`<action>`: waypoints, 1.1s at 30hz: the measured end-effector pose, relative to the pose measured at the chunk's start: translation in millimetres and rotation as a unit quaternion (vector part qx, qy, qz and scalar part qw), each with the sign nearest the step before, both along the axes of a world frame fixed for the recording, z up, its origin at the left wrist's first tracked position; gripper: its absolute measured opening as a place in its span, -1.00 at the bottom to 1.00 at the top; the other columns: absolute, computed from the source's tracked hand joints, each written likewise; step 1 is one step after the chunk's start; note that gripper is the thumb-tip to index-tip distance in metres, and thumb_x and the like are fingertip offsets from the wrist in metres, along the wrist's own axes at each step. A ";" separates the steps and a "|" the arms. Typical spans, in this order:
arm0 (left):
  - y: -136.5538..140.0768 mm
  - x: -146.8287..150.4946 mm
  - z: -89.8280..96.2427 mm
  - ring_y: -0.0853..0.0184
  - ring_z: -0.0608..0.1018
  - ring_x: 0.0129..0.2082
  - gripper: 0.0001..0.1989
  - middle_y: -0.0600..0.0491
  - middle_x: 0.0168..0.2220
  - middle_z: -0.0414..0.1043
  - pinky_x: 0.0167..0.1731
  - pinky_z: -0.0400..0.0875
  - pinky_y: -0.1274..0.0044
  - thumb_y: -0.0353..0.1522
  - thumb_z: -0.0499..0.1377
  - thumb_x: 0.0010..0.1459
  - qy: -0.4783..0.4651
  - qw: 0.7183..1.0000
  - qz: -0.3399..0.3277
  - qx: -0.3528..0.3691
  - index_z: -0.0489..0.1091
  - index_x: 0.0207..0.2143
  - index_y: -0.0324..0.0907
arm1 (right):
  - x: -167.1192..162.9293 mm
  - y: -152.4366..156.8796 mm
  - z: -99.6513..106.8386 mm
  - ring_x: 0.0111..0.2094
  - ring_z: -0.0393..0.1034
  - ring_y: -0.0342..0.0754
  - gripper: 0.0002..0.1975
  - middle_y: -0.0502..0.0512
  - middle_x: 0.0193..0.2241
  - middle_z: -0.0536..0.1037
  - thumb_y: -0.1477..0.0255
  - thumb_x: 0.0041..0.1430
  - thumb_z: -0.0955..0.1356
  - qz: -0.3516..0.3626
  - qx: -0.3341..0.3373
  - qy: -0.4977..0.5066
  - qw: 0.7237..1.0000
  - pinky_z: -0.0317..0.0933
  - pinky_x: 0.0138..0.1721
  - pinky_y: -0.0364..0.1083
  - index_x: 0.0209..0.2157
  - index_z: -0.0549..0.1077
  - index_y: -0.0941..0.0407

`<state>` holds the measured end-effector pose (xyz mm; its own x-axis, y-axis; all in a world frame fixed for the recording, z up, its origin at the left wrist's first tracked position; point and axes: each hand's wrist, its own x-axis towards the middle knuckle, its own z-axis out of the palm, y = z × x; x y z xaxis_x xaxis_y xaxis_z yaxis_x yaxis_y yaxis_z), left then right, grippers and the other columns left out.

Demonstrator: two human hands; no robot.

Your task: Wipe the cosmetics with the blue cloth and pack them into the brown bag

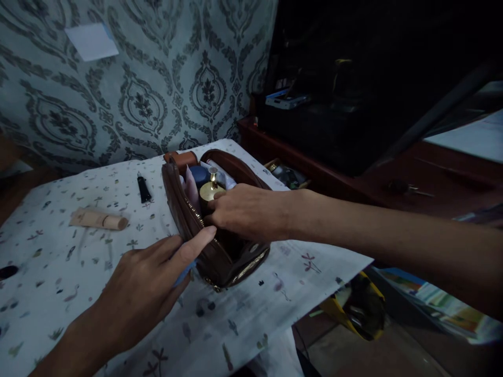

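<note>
A brown zippered bag (178,201) stands unzipped on the cloth-covered table. Inside it are a round gold lid with a knob (210,192), a dark blue round item (199,176) and a pale pink packet (192,187). My right hand (251,212) reaches into the bag beside the gold lid, fingers curled; whatever they hold is hidden. At the bag's near left side is my left hand (157,277), its index finger stretched toward the zipper edge. A small blue thing (184,273) shows between that finger and the thumb, mostly covered.
A beige tube (99,219) and a small black tube (143,187) lie left of the bag on the patterned tablecloth (129,330). A dark screen (365,84) stands on the reddish desk at right. Below the table edge is a yellow-rimmed container (356,306).
</note>
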<state>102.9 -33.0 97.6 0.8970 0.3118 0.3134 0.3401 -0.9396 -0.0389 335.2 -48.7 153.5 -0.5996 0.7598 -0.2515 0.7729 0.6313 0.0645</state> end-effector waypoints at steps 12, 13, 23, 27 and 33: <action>-0.7 2.4 -1.8 0.35 0.59 -0.35 -0.38 0.00 -0.14 0.54 -0.43 0.49 0.58 -0.44 -0.10 0.33 0.007 1.000 0.007 -0.018 -0.07 0.41 -0.01 | 4.0 -4.1 -3.9 -0.37 0.37 -0.05 -0.76 0.15 -0.35 0.53 0.69 0.25 0.23 0.009 0.013 0.012 1.000 0.06 -0.46 -0.08 -0.29 0.52 0.24; -1.0 2.5 -0.7 0.35 0.59 -0.35 -0.38 0.00 -0.15 0.54 -0.42 0.49 0.59 -0.45 -0.10 0.32 0.004 1.000 0.007 -0.018 -0.07 0.41 -0.01 | 3.8 -4.2 -3.3 -0.38 0.37 -0.05 -0.76 0.15 -0.37 0.53 0.69 0.25 0.23 0.010 0.012 0.011 1.000 0.07 -0.46 -0.08 -0.31 0.52 0.24; -4.3 8.5 14.4 0.33 0.63 -0.36 -0.27 0.03 -0.20 0.57 -0.45 0.50 0.57 -0.53 -0.11 0.27 0.019 1.000 -0.016 0.015 -0.25 0.44 -0.08 | -0.4 -5.1 -1.1 -0.34 0.41 -0.05 -0.75 0.23 -0.27 0.57 0.72 0.23 0.25 0.016 0.012 -0.006 1.000 0.07 -0.47 -0.08 -0.37 0.53 0.25; -3.5 7.7 12.8 0.33 0.63 -0.35 -0.25 0.03 -0.19 0.57 -0.44 0.51 0.58 -0.53 -0.09 0.26 0.021 1.000 -0.016 0.013 -0.27 0.44 -0.07 | 0.3 -3.8 -2.4 -0.36 0.41 -0.07 -0.76 0.23 -0.27 0.57 0.72 0.23 0.25 0.008 0.004 -0.011 1.000 0.09 -0.46 -0.11 -0.36 0.54 0.26; -2.4 2.6 9.5 0.35 0.62 -0.31 -0.29 0.02 -0.13 0.56 -0.36 0.51 0.59 -0.50 -0.03 0.27 0.029 0.999 -0.006 -0.015 -0.16 0.42 -0.04 | 1.8 -3.8 -2.7 -0.35 0.40 -0.06 -0.74 0.18 -0.40 0.53 0.70 0.27 0.22 0.020 0.001 0.007 1.000 0.13 -0.40 -0.09 -0.32 0.53 0.28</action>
<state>105.6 -35.4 107.0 0.9167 0.3099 0.2522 0.3275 -0.9444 -0.0299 337.0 -52.5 150.8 -0.6328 0.7359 -0.2409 0.7480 0.6614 0.0557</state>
